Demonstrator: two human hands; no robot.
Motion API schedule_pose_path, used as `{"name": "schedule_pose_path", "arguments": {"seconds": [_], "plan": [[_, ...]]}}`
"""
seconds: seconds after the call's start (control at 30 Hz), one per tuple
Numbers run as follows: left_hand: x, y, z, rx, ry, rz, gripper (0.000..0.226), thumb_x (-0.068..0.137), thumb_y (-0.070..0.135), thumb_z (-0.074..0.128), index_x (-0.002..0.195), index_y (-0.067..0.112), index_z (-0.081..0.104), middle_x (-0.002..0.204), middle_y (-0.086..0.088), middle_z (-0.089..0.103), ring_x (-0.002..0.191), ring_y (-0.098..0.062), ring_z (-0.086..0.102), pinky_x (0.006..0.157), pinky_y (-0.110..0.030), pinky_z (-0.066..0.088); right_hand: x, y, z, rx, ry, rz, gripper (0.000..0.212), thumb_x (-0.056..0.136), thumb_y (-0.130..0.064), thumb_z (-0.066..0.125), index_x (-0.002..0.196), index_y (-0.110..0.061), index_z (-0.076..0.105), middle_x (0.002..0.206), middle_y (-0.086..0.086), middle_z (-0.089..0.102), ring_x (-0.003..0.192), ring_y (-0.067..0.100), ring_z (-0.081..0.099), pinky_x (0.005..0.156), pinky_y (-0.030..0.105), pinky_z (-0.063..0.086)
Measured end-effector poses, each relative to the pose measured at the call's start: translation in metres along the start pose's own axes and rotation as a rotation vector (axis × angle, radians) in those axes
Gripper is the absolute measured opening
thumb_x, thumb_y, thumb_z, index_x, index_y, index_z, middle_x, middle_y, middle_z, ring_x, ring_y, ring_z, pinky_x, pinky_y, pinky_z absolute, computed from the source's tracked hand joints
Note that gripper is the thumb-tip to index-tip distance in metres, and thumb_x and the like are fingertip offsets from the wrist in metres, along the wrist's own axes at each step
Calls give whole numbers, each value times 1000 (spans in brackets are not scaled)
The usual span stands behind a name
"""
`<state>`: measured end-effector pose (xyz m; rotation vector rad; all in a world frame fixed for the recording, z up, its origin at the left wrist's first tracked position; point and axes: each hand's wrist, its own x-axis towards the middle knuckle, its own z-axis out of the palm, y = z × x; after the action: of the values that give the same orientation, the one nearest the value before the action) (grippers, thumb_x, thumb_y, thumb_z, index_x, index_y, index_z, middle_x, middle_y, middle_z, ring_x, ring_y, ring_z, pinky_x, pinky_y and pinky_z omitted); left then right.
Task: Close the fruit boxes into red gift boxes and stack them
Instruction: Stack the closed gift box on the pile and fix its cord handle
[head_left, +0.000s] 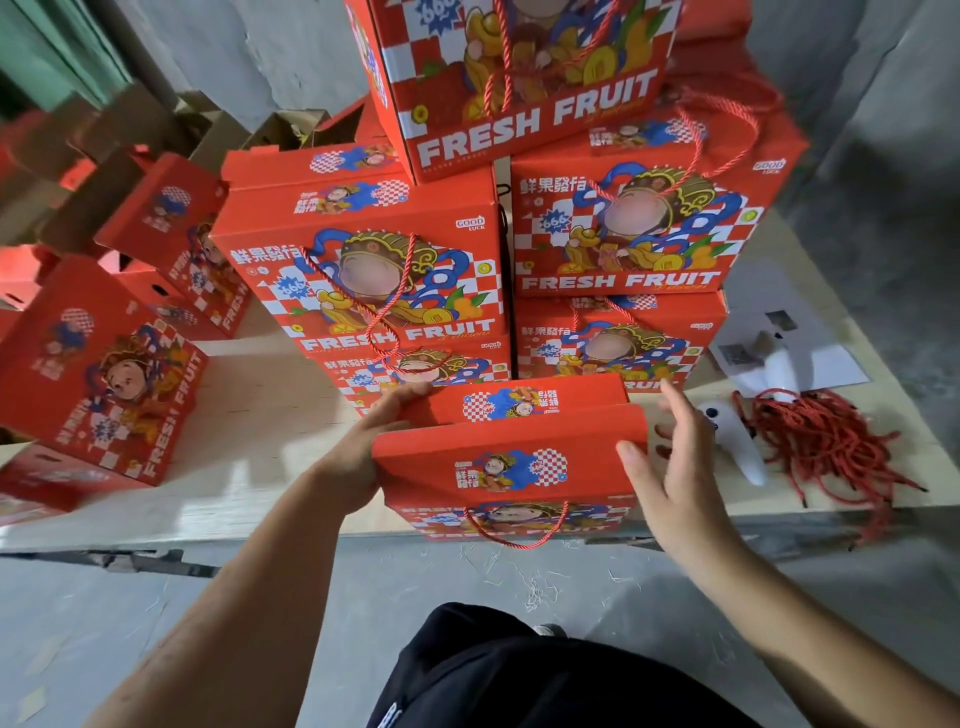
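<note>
A red gift box (511, 457) with a cartoon print and a red cord handle stands at the near edge of the wooden board (249, 441). Its two top flaps are folded down and lie closed. My left hand (363, 447) grips the box's left top edge, fingers curled over the far flap. My right hand (670, 467) hovers at the box's right end with fingers spread and straight, the thumb touching the flap's corner. Behind it rises a stack of closed red gift boxes (363, 270), several high.
More red boxes (104, 384) lie tilted on the left, with brown cardboard behind them. A pile of red cords (826, 441), a white glove (748, 452) and paper sheets lie on the board's right. Grey concrete floor lies below, a grey wall behind.
</note>
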<state>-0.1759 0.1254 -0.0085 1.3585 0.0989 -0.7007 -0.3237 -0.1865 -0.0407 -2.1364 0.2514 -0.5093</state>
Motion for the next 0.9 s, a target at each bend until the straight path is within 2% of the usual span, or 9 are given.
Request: {"name": "schedule_pose_path", "arguments": {"seconds": [0.07,0.13,0.23,0.3,0.4,0.53,0.73,0.83,0.9], "plan": [[-3,-2,10,-116,111,-22,34,99,38,60,128,24,71,137,-10,68,103,-23,75,82,-40,63,4,-3,5,-220,0,-186,50,103,-28,54,151,-15,47,143,13,47,132,35,45,112,49,39],[-5,-9,19,-8,205,10,57,94,68,48,122,27,75,131,-6,71,110,-23,71,94,-45,57,0,-4,11,-411,-110,-316,59,98,-47,54,146,-14,56,145,10,49,132,37,45,109,56,40],[-13,-22,35,870,476,467,73,87,79,39,125,26,72,133,5,61,130,-24,49,114,-40,31,-5,-2,13,-576,-270,-322,99,79,-79,62,149,-10,49,148,7,45,137,35,40,118,52,33],[-23,-32,45,1261,356,710,78,83,90,45,129,30,65,133,5,57,123,-22,46,104,-38,31,0,-3,12,-612,-263,-333,99,72,-78,70,144,-13,51,141,5,47,129,35,47,113,49,38],[-30,-51,49,1587,236,776,100,62,94,66,141,32,55,134,4,53,116,-26,49,100,-43,40,12,-11,12,-678,-265,-353,100,57,-78,79,132,-18,53,130,1,50,113,31,50,99,45,41],[-23,-49,47,1711,309,838,101,50,84,78,128,25,51,118,-2,56,97,-30,53,85,-45,44,17,-16,9,-777,-326,-407,101,52,-85,77,124,-19,53,112,2,52,96,28,48,81,45,47],[-8,-40,48,1769,285,725,108,50,97,51,132,28,51,111,0,56,93,-27,53,81,-44,48,25,-27,16,-910,-433,-270,111,56,-93,58,141,-23,43,116,1,44,105,27,45,91,44,41],[-8,-42,49,1783,287,676,116,49,99,47,143,30,46,113,1,54,95,-26,54,83,-45,49,23,-26,20,-897,-482,-192,132,59,-95,50,163,-26,8,142,10,33,131,36,34,115,48,23],[-9,-44,49,1795,298,654,120,50,99,47,147,29,44,117,0,53,100,-26,53,88,-46,49,25,-26,23,-838,-566,-122,134,62,-94,50,160,-32,-17,165,14,-1,152,38,3,125,50,0]]}}
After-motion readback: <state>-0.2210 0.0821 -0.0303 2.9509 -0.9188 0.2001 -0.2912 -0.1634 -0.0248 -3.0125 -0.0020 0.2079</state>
